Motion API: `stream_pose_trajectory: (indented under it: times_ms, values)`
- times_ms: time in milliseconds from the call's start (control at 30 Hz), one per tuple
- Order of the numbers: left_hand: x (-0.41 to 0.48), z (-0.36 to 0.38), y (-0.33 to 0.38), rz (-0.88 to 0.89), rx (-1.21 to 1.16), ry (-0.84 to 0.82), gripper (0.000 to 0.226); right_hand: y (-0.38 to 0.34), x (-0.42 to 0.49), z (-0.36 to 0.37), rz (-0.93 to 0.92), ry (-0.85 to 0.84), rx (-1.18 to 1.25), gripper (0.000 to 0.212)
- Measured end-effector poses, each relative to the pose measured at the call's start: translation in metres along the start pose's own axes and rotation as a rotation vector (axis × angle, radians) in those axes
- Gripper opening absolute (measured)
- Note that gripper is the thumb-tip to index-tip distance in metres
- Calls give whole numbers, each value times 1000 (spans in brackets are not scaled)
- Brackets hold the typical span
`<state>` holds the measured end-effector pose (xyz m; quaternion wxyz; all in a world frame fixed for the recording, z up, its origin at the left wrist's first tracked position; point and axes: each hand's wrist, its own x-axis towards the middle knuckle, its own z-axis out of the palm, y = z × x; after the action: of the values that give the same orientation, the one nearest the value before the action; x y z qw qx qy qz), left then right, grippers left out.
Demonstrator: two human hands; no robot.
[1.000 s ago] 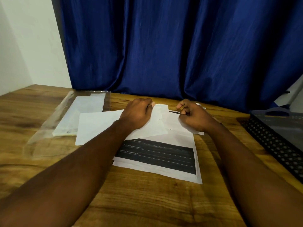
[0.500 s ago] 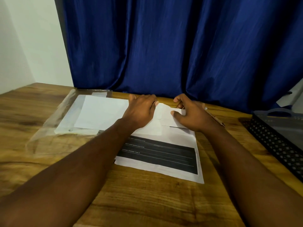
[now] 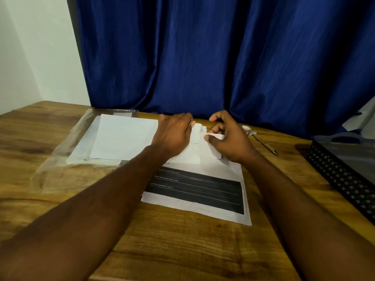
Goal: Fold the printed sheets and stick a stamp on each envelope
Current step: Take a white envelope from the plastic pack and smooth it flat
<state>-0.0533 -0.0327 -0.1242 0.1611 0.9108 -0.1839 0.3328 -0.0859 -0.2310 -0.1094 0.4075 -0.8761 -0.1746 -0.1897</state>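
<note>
At the far edge of the wooden tabletop [image 3: 182, 250], both hands are down on white paper.

Left hand [image 3: 174, 134] lies knuckles-up, fingers curled, pressing a folded white sheet [image 3: 125, 138] flat, with nothing gripped that I can see. Right hand [image 3: 229, 138] pinches a small folded white piece of paper [image 3: 213, 147] between thumb and fingers, just beside the left hand. Under both wrists lies a printed sheet with a black banded form [image 3: 198, 191], flat on the wood and nearer the person. Off to the left, a clear plastic sleeve [image 3: 60, 159] holds a stack of white envelopes [image 3: 81, 153], partly covered by the folded sheet. A slim pen [image 3: 265, 142] rests near the right hand, and a black perforated tray [image 3: 345, 169] sits at the right edge. Behind it all hangs a deep blue curtain [image 3: 223, 57].
</note>
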Motion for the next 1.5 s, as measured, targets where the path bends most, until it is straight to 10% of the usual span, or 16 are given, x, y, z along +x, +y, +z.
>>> stream_pose_trajectory:
  times_ms: [467,833,1500]
  values:
    - [1,2,-7,4,71,87,23,12,-3,-16,289,74,349,48]
    - [0,3,5,3,45,47,26,-6,-6,20,45,134,0,45]
    - [-1,4,9,12,-17,60,27,10,5,7,278,199,212,52]
